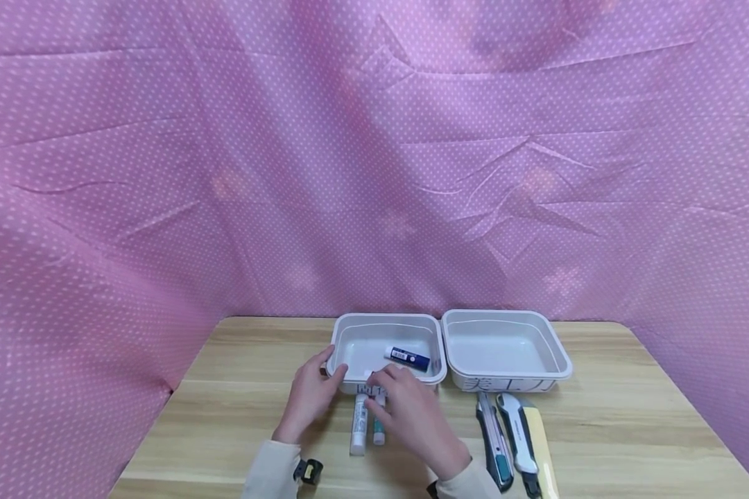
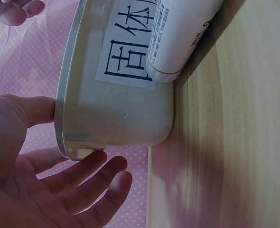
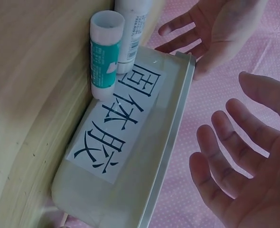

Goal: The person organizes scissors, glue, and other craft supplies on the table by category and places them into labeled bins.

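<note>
At the front left corner of the left white plastic tray (image 1: 387, 317), my left hand (image 1: 310, 396) holds the rim, thumb over the edge and fingers along the outside. My right hand (image 1: 412, 417) hovers by the tray's front edge, its fingers loosely bent and holding nothing in the right wrist view. Inside the tray lies a dark blue glue stick (image 1: 410, 359) with a white end. Against the labelled front wall, a white glue stick (image 1: 358, 431) and a green-and-white glue stick (image 3: 104, 61) lie side by side on the table.
A second white tray (image 1: 505, 378), with a label on its front, stands right of the first. Before it lie a dark-and-silver utility knife (image 1: 494, 443), a white-and-black one (image 1: 518, 436) and a yellow one (image 1: 541, 450). Pink dotted cloth (image 1: 374, 173) hangs behind the wooden table (image 1: 618, 416).
</note>
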A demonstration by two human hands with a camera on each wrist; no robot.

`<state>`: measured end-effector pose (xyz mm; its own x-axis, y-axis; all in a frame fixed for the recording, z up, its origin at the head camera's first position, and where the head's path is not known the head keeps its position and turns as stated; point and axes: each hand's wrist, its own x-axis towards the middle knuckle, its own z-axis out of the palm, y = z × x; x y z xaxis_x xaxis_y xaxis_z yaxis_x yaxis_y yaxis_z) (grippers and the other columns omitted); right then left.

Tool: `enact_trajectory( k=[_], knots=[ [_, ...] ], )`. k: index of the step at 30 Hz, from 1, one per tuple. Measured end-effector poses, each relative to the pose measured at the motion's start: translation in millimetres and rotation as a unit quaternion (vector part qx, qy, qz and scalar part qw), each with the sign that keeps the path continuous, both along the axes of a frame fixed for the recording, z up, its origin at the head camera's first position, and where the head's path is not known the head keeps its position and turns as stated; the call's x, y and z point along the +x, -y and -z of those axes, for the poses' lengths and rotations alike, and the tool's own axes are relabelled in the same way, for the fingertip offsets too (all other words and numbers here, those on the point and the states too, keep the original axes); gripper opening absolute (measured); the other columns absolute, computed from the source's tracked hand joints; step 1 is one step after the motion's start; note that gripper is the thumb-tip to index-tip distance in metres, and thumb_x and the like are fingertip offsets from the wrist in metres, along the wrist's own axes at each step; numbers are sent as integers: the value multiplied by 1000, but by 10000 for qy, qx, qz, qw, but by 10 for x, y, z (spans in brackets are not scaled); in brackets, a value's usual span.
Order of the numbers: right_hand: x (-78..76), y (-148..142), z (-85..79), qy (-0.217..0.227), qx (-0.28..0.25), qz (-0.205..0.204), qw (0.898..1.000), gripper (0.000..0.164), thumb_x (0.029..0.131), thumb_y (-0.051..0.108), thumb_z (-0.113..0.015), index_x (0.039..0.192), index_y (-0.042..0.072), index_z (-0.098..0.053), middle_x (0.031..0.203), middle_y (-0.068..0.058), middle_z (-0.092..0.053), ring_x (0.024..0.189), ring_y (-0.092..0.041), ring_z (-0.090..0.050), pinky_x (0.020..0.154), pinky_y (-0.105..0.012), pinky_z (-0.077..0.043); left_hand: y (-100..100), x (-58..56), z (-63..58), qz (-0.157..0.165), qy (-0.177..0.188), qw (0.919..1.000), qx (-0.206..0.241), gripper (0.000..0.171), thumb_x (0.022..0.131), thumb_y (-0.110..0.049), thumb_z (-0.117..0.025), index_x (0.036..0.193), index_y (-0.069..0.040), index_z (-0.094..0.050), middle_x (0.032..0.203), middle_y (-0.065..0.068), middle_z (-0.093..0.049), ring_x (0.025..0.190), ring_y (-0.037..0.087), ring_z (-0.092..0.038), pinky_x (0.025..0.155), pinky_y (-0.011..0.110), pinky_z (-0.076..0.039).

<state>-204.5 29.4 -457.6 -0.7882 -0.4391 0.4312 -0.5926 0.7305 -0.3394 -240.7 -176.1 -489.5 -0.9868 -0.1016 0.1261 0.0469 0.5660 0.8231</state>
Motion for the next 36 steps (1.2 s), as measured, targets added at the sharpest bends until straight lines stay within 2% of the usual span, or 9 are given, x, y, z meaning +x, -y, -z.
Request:
enact_trajectory(
  k=[6,17,26,36],
  knots=[
    [10,26,52,178,134,-57,9997,26,92,34,-76,113,18,-74,107,4,-70,93,-14,-64,79,-34,-57,3,-5,6,44,-75,9999,54,60,99,-22,-68,149,3,-47,137,29,-59,99,27,-70,75,29,-62],
    [34,76,128,176,382,-261,9988,23,92,32,-75,111,19,-74,105,5,-69,93,-15,-66,81,-36,-58,-14,-24,29,-37,-49,10000,63,60,98,-23,-69,149,1,-48,138,28,-59,101,30,-71,77,31,-63],
    [34,66,185,251,789,-466,9955,26,91,31,-77,114,18,-75,111,5,-67,99,-15,-65,86,-35,-58,7,-11,37,-64,27,10000,30,61,99,-23,-68,150,0,-46,138,28,-59,101,27,-70,76,29,-62],
    [9,73,328,535,963,-507,9926,30,92,32,-75,119,19,-73,115,4,-66,102,-16,-62,90,-36,-57,-13,9,11,-57,-30,10000,72,60,99,-23,-68,149,2,-48,136,28,-60,98,26,-70,76,29,-62]
  ],
)
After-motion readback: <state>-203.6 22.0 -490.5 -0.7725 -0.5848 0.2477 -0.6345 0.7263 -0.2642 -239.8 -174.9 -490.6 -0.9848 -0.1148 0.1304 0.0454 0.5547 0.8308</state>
